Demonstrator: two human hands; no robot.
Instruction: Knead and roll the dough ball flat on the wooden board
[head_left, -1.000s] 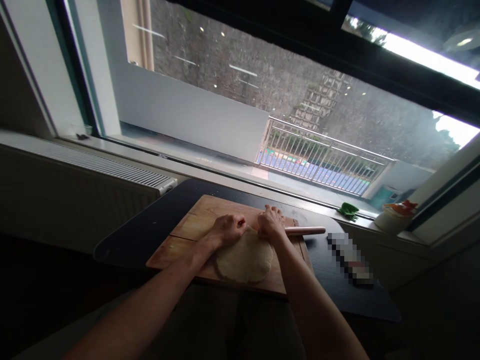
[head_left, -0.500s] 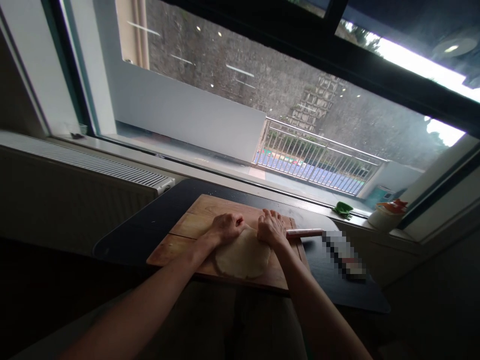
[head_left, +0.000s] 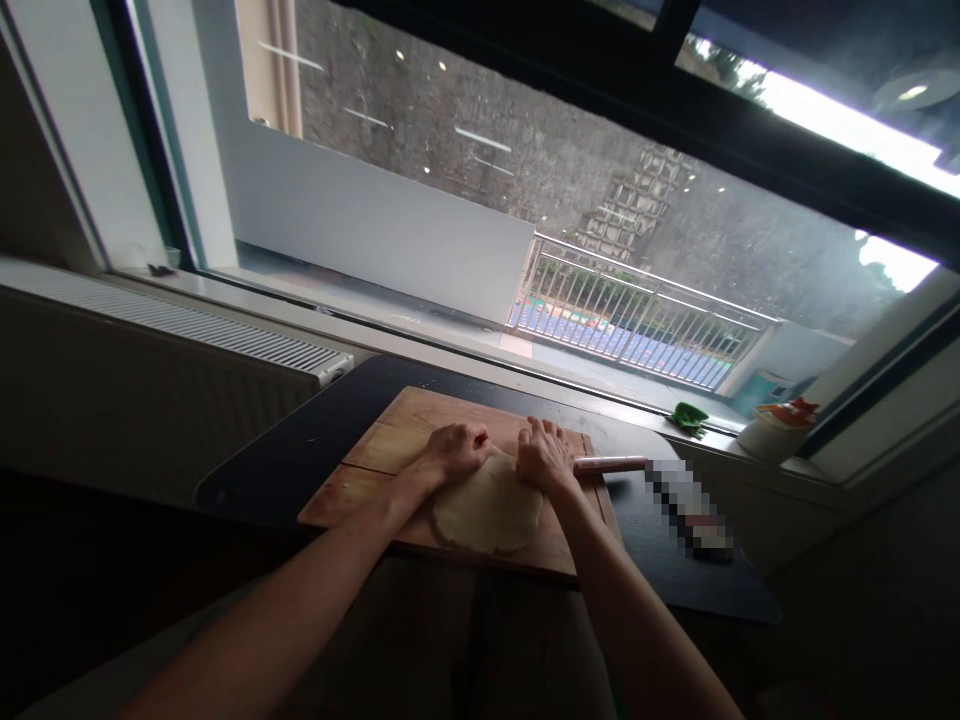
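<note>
A flat round of pale dough (head_left: 487,512) lies on a wooden board (head_left: 390,440) set on a dark table (head_left: 300,450). Both hands press down on a wooden rolling pin (head_left: 611,464) that lies across the far edge of the dough. My left hand (head_left: 451,453) covers its left part and my right hand (head_left: 545,457) its right part. Only the pin's right end shows past my right hand.
A blurred oblong object (head_left: 686,505) lies on the table right of the board. On the window sill stand a green item (head_left: 688,418) and a white pot with an orange top (head_left: 772,430). A radiator (head_left: 187,335) runs along the left under the window.
The hands and rolling pin stay over the dough's far edge, with only a slight shift. The view itself has moved a little.
</note>
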